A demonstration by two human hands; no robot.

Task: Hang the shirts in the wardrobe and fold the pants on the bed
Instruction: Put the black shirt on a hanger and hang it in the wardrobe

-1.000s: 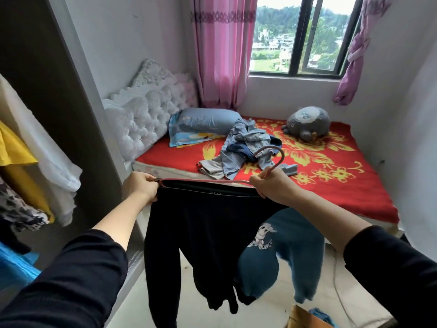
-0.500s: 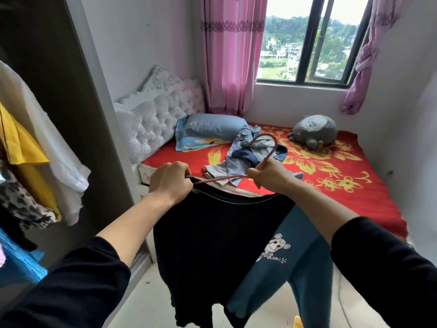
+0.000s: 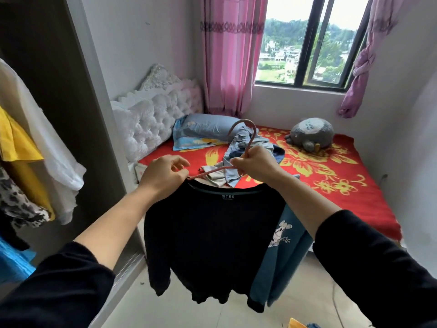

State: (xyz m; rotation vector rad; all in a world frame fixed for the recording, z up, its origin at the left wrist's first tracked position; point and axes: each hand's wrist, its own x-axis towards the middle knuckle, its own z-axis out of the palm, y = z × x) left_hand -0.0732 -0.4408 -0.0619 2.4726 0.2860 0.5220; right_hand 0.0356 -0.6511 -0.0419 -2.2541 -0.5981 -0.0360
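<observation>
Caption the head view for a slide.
Left hand pinches the shirt, right hand grips the hanger, beside the wardrobe; clothes heaped on the bed.

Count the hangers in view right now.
1: the pink hanger, in the black shirt's collar, right hand gripping its neck, left hand pinching its end. Wardrobe clothes may hide more.

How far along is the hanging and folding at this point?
Done: garments already hang in the wardrobe. In hand: right hand grips the pink hanger, left hand pinches the black shirt at its shoulder. Left: hanging it up; the clothes pile lies unfolded on the bed.
</observation>
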